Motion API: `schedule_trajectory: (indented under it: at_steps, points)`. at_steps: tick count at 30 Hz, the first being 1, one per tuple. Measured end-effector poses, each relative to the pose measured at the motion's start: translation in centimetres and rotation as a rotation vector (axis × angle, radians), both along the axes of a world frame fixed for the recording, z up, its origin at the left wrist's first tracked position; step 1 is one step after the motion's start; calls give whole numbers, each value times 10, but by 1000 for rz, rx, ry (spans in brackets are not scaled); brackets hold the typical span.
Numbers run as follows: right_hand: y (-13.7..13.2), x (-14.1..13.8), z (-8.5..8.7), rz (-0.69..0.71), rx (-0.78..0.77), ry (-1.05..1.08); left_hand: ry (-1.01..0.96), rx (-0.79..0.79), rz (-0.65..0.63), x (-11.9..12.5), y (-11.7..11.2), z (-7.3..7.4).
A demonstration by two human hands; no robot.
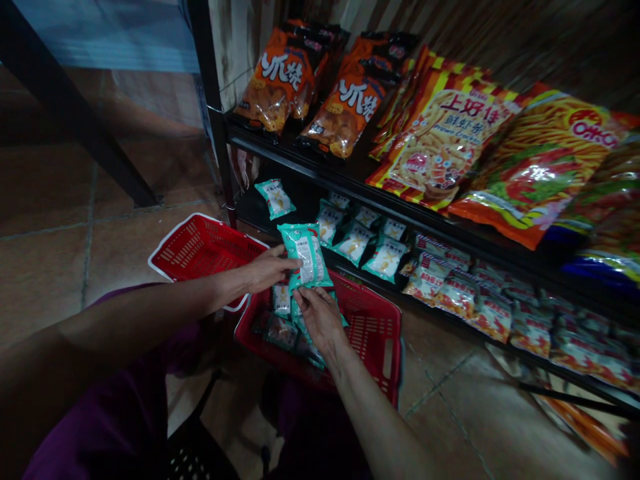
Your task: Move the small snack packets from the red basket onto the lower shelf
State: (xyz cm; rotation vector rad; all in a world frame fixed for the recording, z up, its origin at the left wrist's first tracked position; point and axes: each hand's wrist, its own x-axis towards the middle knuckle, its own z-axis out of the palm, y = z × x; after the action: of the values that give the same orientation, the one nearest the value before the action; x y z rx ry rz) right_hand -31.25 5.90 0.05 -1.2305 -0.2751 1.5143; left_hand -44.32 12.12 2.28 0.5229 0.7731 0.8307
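Between my two hands is a teal snack bag (309, 255), its printed back turned up, above a red shopping basket (370, 320). My left hand (273, 268) grips its left side, thumb lying across the front. The fingertips of my right hand (320, 313) pinch its lower edge. Below, inside the basket, lie several more small bags, among them a teal and white snack bag (281, 300); my right hand and forearm hide part of them. Similar teal bags (354, 241) stand on the low shelf just beyond, with a single teal bag (276, 199) apart at its left end.
A second red basket (200, 243) with a white rim is on the tiled floor at left. The black shelf rack (325, 163) holds large orange bags (345, 107), prawn cracker bags (445, 140) and, lower right, small red and white bags (455, 293). A black post (215, 127) stands at the rack's left end.
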Motion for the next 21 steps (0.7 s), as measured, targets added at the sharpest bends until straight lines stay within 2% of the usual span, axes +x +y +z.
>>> schedule_trajectory:
  at_steps: [4,8,14,21]
  points:
    - [1,0,4,-3,-13,17,-10,-14,23,-1,4,-2]
    - [1,1,9,58,-30,30,-65,-47,25,-2,4,-6]
    - [0,-1,12,80,-21,-29,-64,-113,56,1,2,-15]
    - [-3,-5,13,69,0,-120,-49,-101,36,2,1,-14]
